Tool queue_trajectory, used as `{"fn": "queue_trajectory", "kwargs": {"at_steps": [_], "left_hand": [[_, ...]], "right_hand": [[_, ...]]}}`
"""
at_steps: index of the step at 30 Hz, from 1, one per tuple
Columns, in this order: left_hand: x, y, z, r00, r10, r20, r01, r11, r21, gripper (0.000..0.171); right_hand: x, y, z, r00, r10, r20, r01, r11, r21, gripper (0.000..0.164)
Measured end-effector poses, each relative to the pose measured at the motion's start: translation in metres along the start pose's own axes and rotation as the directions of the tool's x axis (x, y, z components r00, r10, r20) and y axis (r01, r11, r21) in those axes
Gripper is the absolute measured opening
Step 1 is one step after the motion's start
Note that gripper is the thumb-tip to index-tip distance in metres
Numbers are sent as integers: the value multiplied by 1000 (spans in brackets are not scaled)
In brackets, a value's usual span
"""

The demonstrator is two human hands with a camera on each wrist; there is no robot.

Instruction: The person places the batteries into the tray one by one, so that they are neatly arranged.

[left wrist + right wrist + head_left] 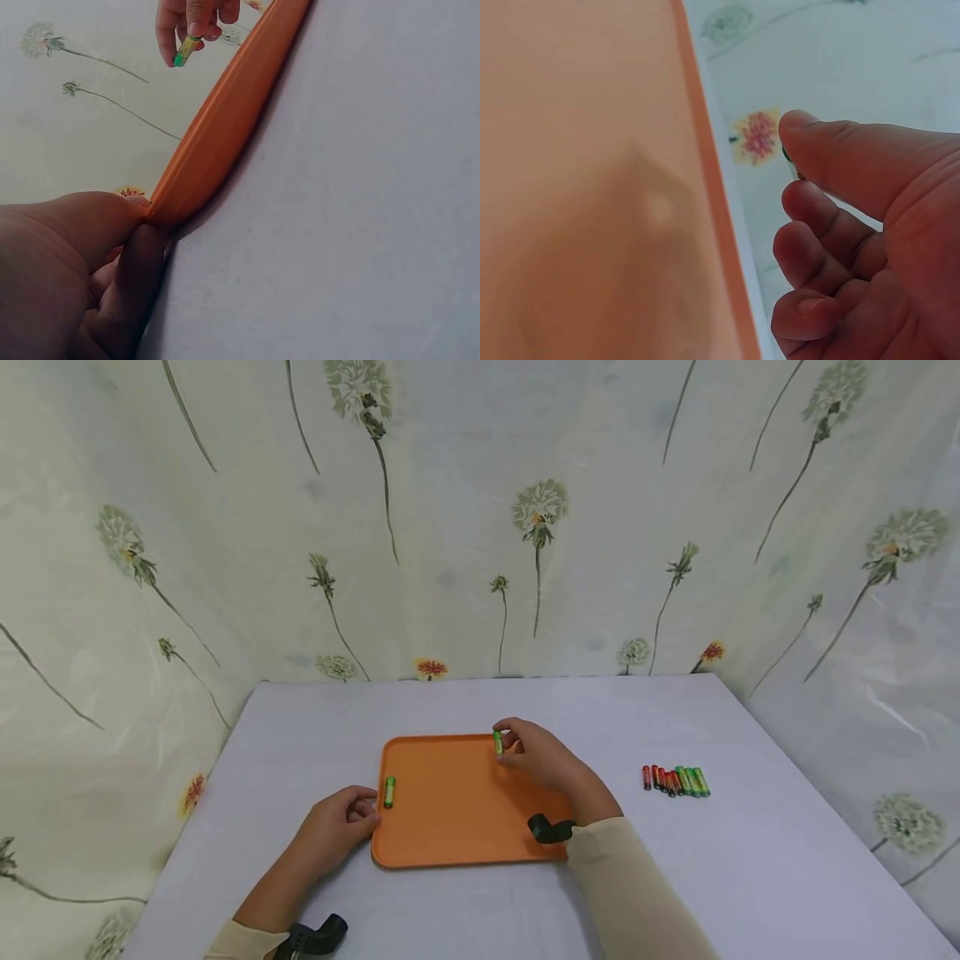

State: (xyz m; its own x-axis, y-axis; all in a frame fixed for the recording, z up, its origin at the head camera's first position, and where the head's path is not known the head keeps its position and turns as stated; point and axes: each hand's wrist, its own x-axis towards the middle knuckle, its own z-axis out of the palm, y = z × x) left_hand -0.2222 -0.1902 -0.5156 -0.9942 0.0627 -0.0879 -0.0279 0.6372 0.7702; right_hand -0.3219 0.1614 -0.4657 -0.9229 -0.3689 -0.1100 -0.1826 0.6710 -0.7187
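An orange tray [450, 806] lies on the table with one green battery [389, 792] standing lengthwise near its left rim. My left hand [339, 827] is at that left side; in the left wrist view its thumb and a finger pinch the tray's edge [202, 165]. Above the far part of the tray, my right hand [546, 762] pinches a second green battery [498, 742] between thumb and fingers. The left wrist view shows this battery [184, 52] jutting out below the fingertips, while in the right wrist view the thumb mostly hides it.
To the right of the tray, several red batteries [657, 777] and several green batteries [692, 782] lie side by side in a row. The white-covered table [465, 910] meets a dandelion-print backdrop [450, 527] at the back and both sides.
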Motion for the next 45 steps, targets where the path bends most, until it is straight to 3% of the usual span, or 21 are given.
{"fn": "queue_trajectory", "kwargs": {"at_steps": [22, 40, 45], "left_hand": [[-2, -1, -4, 1000, -12, -9, 12, 1000, 14, 35], [0, -1, -1, 1000, 11, 8, -11, 1000, -10, 35], [-3, -2, 1, 1000, 8, -1, -8, 1000, -8, 34]], "right_hand": [[8, -32, 40, 992, -92, 84, 96, 994, -43, 51], [18, -48, 64, 981, -114, 155, 122, 991, -48, 46], [20, -51, 75, 978, -121, 168, 139, 985, -98, 43]]}}
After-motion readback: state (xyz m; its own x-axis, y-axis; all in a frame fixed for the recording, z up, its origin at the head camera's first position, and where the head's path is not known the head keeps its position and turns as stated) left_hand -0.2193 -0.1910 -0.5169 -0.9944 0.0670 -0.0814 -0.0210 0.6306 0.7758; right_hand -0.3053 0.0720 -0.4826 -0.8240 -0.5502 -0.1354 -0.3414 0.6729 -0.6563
